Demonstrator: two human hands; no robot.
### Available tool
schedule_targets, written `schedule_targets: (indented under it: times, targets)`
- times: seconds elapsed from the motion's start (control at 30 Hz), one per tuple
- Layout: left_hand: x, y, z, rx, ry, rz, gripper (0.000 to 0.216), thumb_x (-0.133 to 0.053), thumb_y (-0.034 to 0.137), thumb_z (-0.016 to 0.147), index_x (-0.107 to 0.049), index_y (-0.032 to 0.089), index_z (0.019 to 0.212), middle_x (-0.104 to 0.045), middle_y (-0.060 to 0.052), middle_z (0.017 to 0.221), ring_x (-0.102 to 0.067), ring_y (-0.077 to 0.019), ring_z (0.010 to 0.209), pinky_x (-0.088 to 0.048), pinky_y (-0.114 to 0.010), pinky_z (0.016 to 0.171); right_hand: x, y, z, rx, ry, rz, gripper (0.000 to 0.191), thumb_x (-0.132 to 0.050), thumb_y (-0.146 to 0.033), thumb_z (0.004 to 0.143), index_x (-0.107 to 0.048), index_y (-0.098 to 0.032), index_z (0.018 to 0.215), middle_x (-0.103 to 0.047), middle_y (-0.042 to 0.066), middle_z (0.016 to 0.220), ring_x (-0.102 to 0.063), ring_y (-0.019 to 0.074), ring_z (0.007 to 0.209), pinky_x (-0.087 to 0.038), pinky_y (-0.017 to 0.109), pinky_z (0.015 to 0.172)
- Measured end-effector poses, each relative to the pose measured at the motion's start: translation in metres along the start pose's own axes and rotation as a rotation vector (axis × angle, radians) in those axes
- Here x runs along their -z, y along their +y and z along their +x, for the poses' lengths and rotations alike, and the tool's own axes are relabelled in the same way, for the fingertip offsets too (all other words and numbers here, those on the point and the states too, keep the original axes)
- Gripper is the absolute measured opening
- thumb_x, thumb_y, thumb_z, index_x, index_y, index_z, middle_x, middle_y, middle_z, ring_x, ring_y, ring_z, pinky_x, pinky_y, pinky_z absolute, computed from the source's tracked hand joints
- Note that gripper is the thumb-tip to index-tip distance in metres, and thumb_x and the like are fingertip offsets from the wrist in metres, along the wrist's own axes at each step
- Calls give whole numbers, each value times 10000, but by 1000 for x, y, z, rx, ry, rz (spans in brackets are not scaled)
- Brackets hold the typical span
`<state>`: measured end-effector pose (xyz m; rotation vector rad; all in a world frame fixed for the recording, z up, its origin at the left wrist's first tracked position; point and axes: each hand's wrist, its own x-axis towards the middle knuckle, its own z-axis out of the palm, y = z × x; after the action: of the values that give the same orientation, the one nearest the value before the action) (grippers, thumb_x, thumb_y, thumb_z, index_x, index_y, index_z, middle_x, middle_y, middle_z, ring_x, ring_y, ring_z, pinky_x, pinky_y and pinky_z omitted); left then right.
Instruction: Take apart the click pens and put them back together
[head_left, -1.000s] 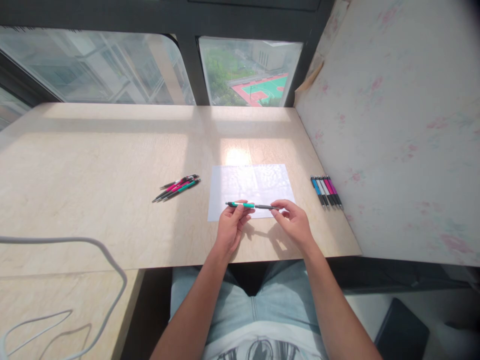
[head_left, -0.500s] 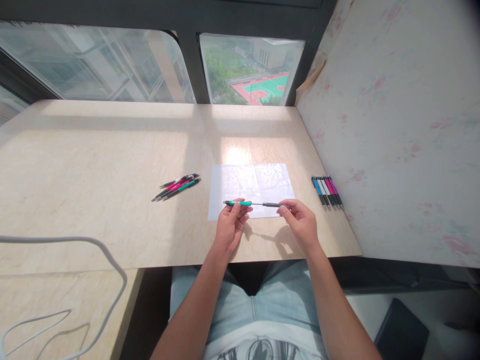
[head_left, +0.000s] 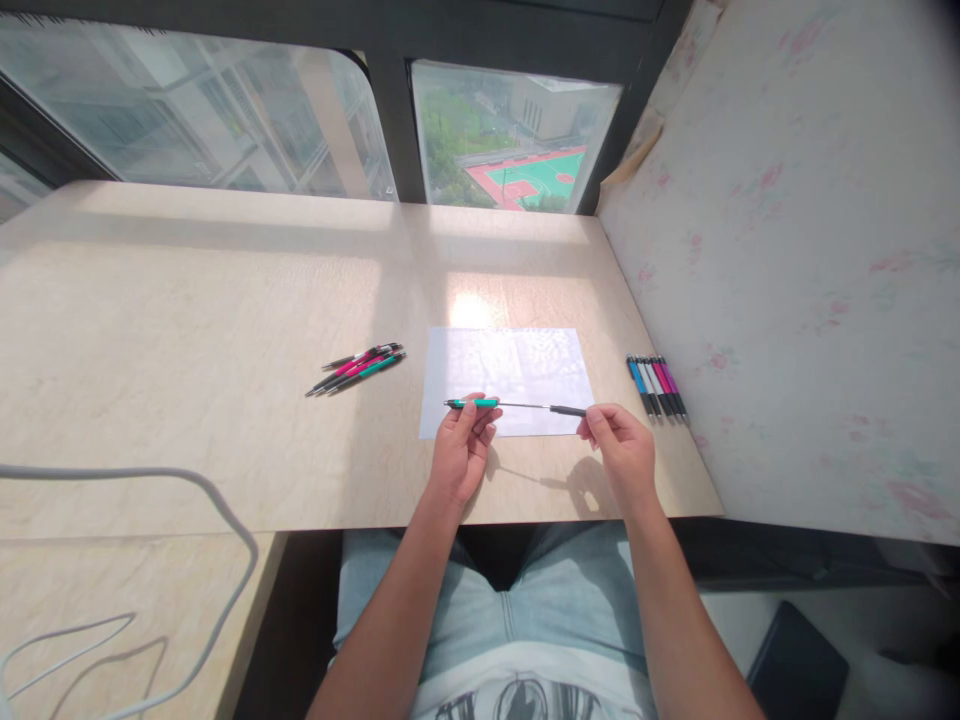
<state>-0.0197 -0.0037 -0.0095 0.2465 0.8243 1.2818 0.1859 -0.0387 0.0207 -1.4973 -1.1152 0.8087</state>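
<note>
Above the front part of a white sheet of paper (head_left: 510, 365), my left hand (head_left: 463, 450) grips the green barrel (head_left: 484, 403) of a pen between thumb and fingers. My right hand (head_left: 624, 440) pinches the end of the pen's black grip section (head_left: 568, 410). Between the two parts a thin refill (head_left: 523, 405) shows, running out of the green barrel toward the black section. Whether its tip still sits inside the black section I cannot tell. Both hands are closed and held just over the table.
Several pens (head_left: 356, 368) lie in a loose pile left of the paper. Another row of pens (head_left: 656, 387) lies side by side near the wall (head_left: 795, 260). A grey cable (head_left: 150, 476) curves over the table (head_left: 225, 300) at the left. Windows line the back.
My right hand has moved right with the black grip section, drawing it farther from the green barrel. More of the refill shows now. The left hand stays nearly in place.
</note>
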Motion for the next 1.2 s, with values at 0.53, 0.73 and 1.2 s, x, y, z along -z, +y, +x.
schedule_targets:
  times: [0.53, 0.73, 1.2]
  targets:
    - [3, 2, 0, 40, 6, -113, 194, -762, 306, 813, -696, 180, 945, -752, -62, 984, -710, -113, 830, -534, -141, 630, -27, 27, 48, 162, 187, -565, 268, -555, -417, 905, -700, -194, 871, -709, 71, 793, -620, 227, 732, -439, 351, 719]
    - [4, 1, 1, 56, -20, -139, 244, -795, 312, 779, -697, 172, 954, -760, -59, 944, -717, -119, 807, -528, -147, 631, -42, 30, 55, 157, 234, -932, 184, -554, -320, 901, -682, -189, 917, -663, 93, 898, -552, 224, 830, -317, 301, 637]
    - [3, -1, 0, 29, -33, -104, 293, -806, 328, 764, -691, 158, 972, -756, -63, 924, -707, -123, 805, -507, -174, 662, -34, 19, 39, 195, 113, -770, 213, -542, -340, 914, -674, -178, 953, -673, 67, 906, -575, 191, 764, -406, 315, 675]
